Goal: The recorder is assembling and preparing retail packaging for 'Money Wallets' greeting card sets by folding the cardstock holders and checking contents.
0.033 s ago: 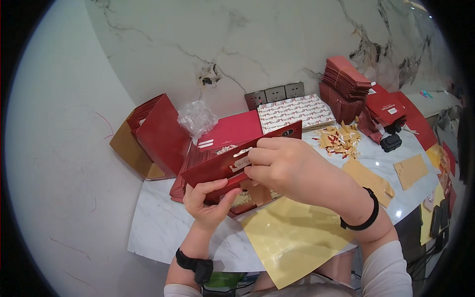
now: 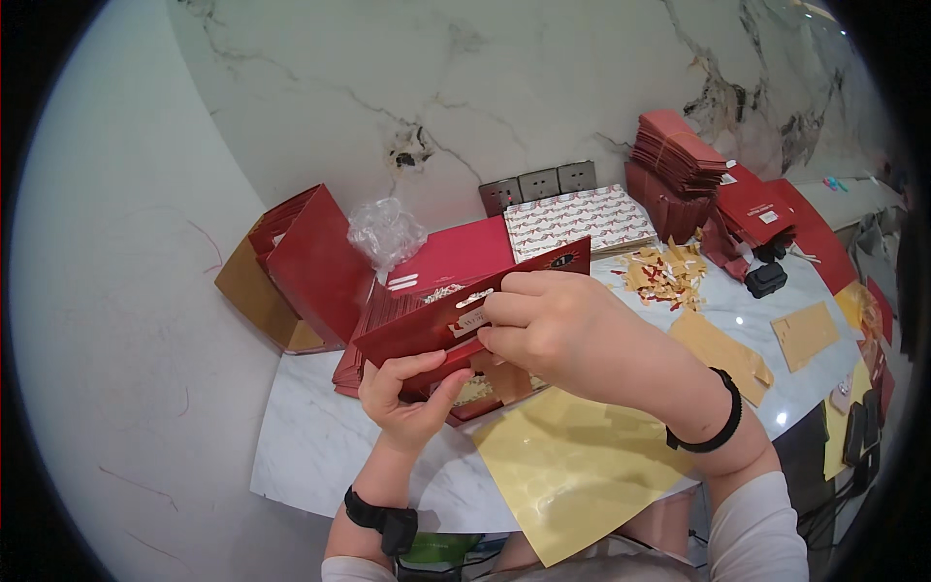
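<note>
Since the earlier frame, the right hand and the red folded card have moved very slightly to the left. At the far left stands a brown box with red folders. Next, the left hand holds the card's lower left part between thumb and fingers, above the marble table. The right hand's bent fingers touch the card's right part; I cannot tell if they pinch it. On the near side lies a yellow sheet; on the far right are paper scraps.
</note>
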The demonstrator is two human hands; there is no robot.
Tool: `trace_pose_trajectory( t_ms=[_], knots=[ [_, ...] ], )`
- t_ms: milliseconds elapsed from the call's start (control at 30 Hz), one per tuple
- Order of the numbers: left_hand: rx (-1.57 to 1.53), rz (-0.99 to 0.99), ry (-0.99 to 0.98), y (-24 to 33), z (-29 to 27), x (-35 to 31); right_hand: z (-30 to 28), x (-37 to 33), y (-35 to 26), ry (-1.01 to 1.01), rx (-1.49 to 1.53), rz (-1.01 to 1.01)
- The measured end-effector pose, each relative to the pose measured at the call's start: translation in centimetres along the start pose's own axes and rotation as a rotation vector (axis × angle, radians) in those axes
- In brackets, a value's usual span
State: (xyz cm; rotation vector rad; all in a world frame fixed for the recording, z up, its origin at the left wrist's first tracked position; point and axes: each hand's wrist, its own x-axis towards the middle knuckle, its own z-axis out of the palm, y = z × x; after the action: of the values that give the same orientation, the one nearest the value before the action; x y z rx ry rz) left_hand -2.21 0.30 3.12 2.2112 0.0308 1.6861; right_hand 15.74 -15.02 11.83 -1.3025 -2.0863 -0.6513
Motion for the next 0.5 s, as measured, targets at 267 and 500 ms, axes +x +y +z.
trace_pose_trajectory(
  t_ms=[267,500],
  knots=[
    [-0.152,-0.123,0.114,-0.8,0.6,-1.4,-0.7,-0.5,1.6,-0.008,-0.036,0.054],
    [-0.217,-0.171,0.206,-1.7,0.3,-1.2,-3.8,-2.0,4.2,-0.066,-0.037,0.319]
  ],
)
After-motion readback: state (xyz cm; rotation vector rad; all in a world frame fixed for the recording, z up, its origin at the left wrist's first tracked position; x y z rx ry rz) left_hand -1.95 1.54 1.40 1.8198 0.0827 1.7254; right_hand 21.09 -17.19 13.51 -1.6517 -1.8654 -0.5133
